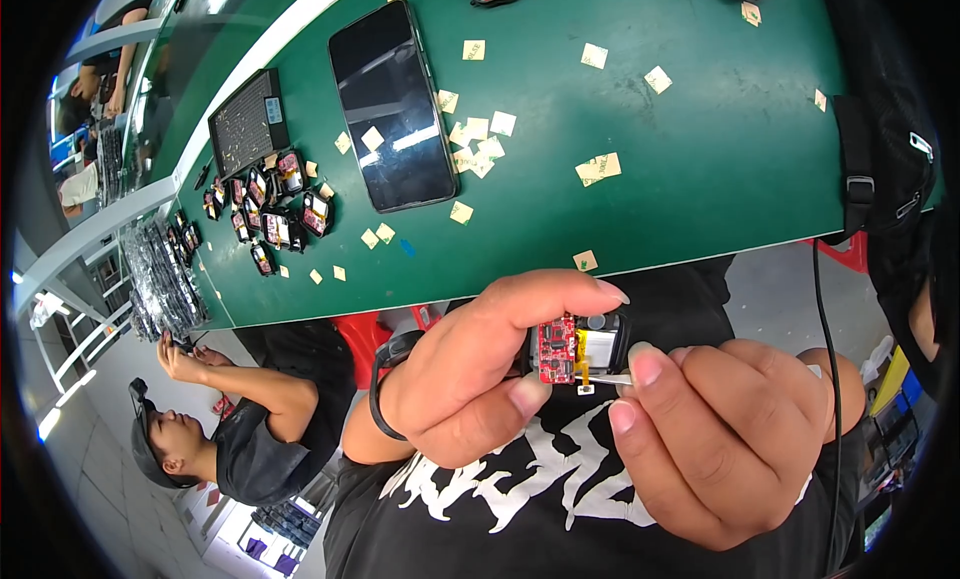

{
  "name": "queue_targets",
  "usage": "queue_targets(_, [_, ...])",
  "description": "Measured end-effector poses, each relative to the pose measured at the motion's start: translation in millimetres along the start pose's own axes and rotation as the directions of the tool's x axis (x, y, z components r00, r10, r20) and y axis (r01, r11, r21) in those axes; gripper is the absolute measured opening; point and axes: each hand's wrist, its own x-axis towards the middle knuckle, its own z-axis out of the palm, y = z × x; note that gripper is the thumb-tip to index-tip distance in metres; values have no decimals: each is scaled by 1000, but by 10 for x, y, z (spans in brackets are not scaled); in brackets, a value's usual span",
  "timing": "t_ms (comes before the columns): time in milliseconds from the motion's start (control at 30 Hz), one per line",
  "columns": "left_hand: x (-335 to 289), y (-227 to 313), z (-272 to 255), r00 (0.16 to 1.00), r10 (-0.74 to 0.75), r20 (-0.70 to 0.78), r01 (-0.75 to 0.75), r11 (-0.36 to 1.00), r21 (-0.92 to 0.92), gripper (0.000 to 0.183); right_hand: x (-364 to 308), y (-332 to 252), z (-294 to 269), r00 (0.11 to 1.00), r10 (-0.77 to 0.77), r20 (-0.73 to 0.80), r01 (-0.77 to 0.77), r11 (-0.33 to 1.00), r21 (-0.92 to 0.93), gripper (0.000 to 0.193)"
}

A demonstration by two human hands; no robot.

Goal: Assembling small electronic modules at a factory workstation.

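In front of my chest, my left hand (470, 364) grips a small open electronic device between thumb and forefinger. Its red circuit board (556, 351) faces up beside a silver battery (600, 347) in a black housing. A yellow-orange flex cable (584, 367) runs down from the middle and ends in a small white-edged tab (586, 390) below the board. Pinched in my right hand (725, 434) is a thin metal tool, apparently tweezers (612, 380), with the tip against the cable near the tab. My fingers cover most of the tool.
A green table (540, 224) holds a dark smartphone (395, 109), scattered paper squares (598, 169), several opened devices (285, 229) and a black tray (245, 124). Plastic-wrapped pieces (160, 279) lie near a co-worker (240, 429) at left. A black bag (890, 169) sits right; a cable (824, 379) hangs below.
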Motion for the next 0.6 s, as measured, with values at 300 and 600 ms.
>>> queue_targets(300, [-2, 8, -32, 1000, -12, 17, 12, 999, -32, 56, 83, -14, -29, 994, -89, 70, 94, 993, -68, 15])
queue_targets(600, [-1, 13, 4, 998, -53, -28, 53, 999, 8, 52, 109, -14, -34, 988, -126, 88, 136, 985, -111, 14])
